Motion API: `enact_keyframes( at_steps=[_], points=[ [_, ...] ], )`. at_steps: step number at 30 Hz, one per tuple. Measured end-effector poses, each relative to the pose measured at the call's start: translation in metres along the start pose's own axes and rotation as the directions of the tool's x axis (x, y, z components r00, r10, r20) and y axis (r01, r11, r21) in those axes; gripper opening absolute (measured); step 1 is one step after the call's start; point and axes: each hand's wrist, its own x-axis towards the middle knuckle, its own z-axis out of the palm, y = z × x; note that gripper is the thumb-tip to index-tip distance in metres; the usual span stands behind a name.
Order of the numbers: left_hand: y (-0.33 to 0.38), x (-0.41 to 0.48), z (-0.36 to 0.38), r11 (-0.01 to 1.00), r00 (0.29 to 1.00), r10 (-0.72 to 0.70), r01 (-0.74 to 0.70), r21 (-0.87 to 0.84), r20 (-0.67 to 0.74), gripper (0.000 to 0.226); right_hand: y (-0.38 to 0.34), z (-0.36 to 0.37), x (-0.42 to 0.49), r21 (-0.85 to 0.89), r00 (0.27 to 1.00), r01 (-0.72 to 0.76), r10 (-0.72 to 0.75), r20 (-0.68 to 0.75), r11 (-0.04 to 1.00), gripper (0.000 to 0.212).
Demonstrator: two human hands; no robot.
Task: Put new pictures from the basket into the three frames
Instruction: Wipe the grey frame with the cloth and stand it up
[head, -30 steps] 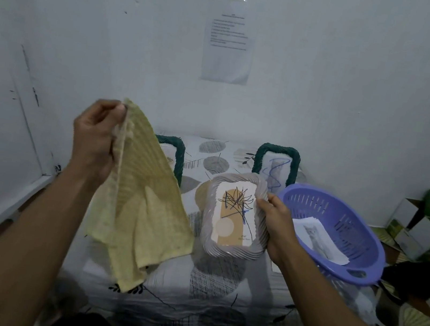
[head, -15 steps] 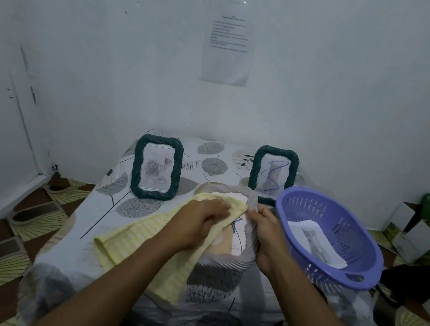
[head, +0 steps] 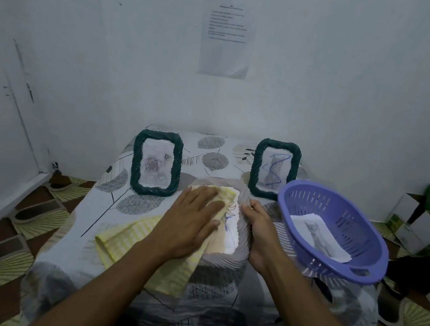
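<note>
Getting wiped with a striped yellow cloth [head: 123, 238] pressed under the flat left hand [head: 190, 221], the grey ribbed picture frame [head: 223, 261], gripped edge-on by the right hand [head: 262, 232], could be shoved into the purple plastic basket [head: 328, 206] of pictures [head: 320, 238] just beside that grip.

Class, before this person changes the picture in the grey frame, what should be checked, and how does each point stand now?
1. Grey frame steadied: ok, the right hand grips its right edge.
2. Frame front uncovered: not ok, the left hand presses the yellow cloth flat on it.
3. New picture available: ok, a cat picture lies in the basket.
4. Old picture removed: not ok, a drawing shows inside.
5. Frame's back fastening: cannot tell, hidden.
</note>
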Motion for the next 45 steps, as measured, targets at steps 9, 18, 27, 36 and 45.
enact_keyframes(
  at_steps=[9,18,27,36,45],
  points=[
    [0.011,-0.03,0.008,0.995,0.987,0.091,-0.097,0.038,0.135,0.055,-0.008,-0.002,0.005,0.031,0.997,0.041,-0.039,-0.059,0.999,0.016],
    [0.008,-0.031,-0.001,0.981,0.974,0.174,-0.185,0.062,0.148,0.051,-0.007,0.004,0.005,0.116,0.999,0.026,-0.02,-0.046,0.993,0.013],
    [0.01,-0.025,-0.001,0.99,0.992,0.102,-0.109,0.09,0.077,0.053,0.002,0.011,0.002,0.127,0.999,0.024,-0.021,-0.026,0.992,0.018],
    [-0.005,-0.012,0.0,0.992,0.996,-0.087,0.084,0.098,0.023,0.056,0.007,0.01,0.001,0.103,0.998,0.028,-0.022,-0.057,0.994,0.023],
    [0.008,-0.015,0.011,0.99,0.993,-0.117,0.116,0.078,-0.001,0.058,-0.005,-0.003,0.008,0.064,0.994,0.039,-0.033,-0.1,0.997,0.022]
  ],
)
